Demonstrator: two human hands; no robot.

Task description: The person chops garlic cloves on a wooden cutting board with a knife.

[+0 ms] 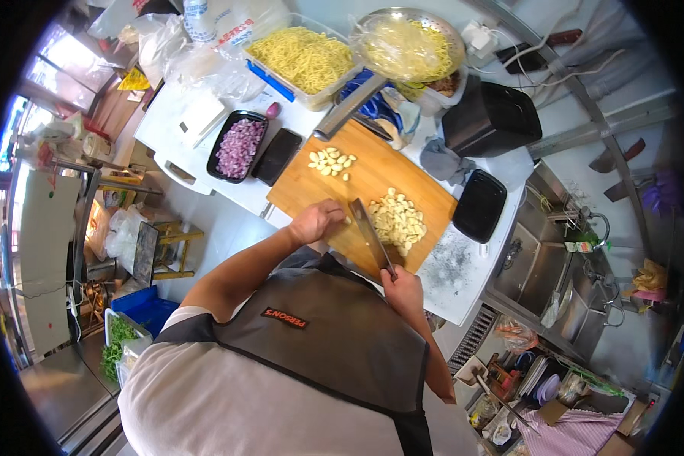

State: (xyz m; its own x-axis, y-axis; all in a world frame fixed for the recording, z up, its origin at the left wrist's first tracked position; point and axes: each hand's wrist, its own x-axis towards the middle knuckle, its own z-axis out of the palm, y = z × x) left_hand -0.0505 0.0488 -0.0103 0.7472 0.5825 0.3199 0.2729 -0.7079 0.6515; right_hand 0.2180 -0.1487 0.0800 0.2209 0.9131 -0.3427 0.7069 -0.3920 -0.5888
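Note:
A wooden cutting board lies before me on the white table. My right hand grips the handle of a cleaver, its blade pointing away from me over the board. To the left of the blade, my left hand has its fingers bent at a pale garlic clove near the board's close edge; whether it grips the clove is unclear. Cut garlic pieces are heaped just right of the blade. Farther back on the board rests a smaller group of whole peeled cloves.
Left of the board are a black tray of chopped red onion and a black lid. Noodles in a plastic tub and a metal colander stand behind. An empty black tray and grey cloth lie right, near a sink.

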